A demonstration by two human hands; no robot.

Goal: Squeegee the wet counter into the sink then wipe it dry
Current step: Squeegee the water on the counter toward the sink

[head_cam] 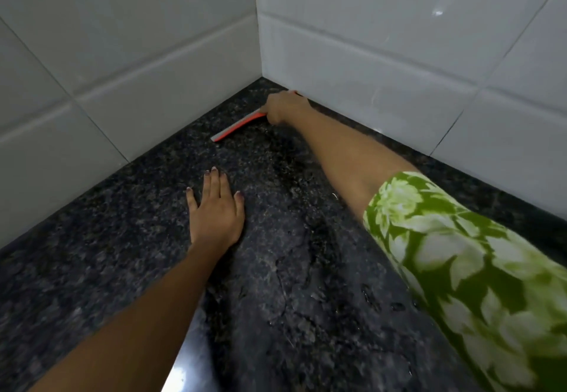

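Reaching deep into the corner with the right hand [283, 108], wrapped tight around the squeegee [237, 128] at its handle end, fingers hidden under the hand. Pressing the orange-red blade down on the counter [107, 238], the blade running from the hand out to the left and toward the viewer, its free tip lying near the left wall [122, 39] without touching it. Showing a small orange bit of the handle past the knuckles, just against the right wall [399, 39]. Stretching the right arm across the stone, a green, white-flowered sleeve [460, 269] covering it from the elbow back.

Resting the left hand [216, 207] flat on the counter, palm down, fingers straight and slightly spread, thumb held out to the right, holding nothing. Sitting well apart from the squeegee, nearer the viewer and a little left of the blade tip.

Lying dark and speckled, the stone carrying a wet film with irregular edges down its middle, between the two arms, plus a few separate drops [371, 296] near the sleeve. Looking duller and drier left of the left arm. Meeting in the corner just beyond the right hand, both walls tiled in large pale tiles.
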